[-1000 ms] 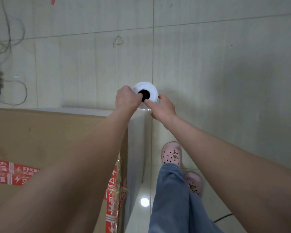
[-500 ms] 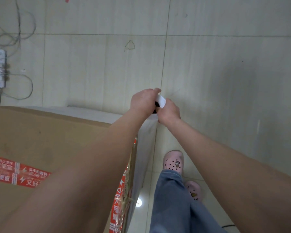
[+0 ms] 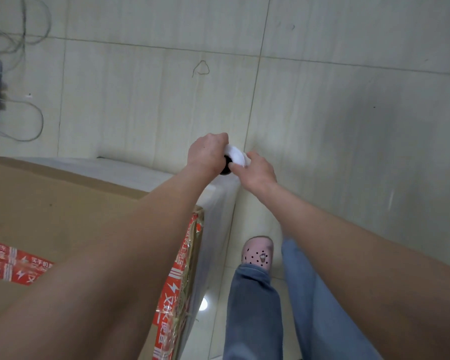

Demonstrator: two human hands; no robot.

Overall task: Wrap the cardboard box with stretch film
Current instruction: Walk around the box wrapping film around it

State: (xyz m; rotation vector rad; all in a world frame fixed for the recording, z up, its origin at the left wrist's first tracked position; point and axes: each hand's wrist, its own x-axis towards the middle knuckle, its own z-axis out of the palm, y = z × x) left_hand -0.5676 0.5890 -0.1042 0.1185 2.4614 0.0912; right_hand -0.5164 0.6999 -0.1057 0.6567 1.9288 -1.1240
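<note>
Gripping the stretch film roll (image 3: 235, 156), the left hand (image 3: 207, 155) and right hand (image 3: 258, 170) curled their fingers round its top end, likely to hold the film sheet (image 3: 220, 201) taut just below them against the cardboard box (image 3: 50, 203) corner.

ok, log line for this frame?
phase: wrapping | left hand: grips roll | right hand: grips roll | film: along box side

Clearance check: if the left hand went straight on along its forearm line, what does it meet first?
The stretch film roll, which the left hand already grips, with the right hand on its other side. Past that only floor tile shows, lower down; depth is unclear.
</note>
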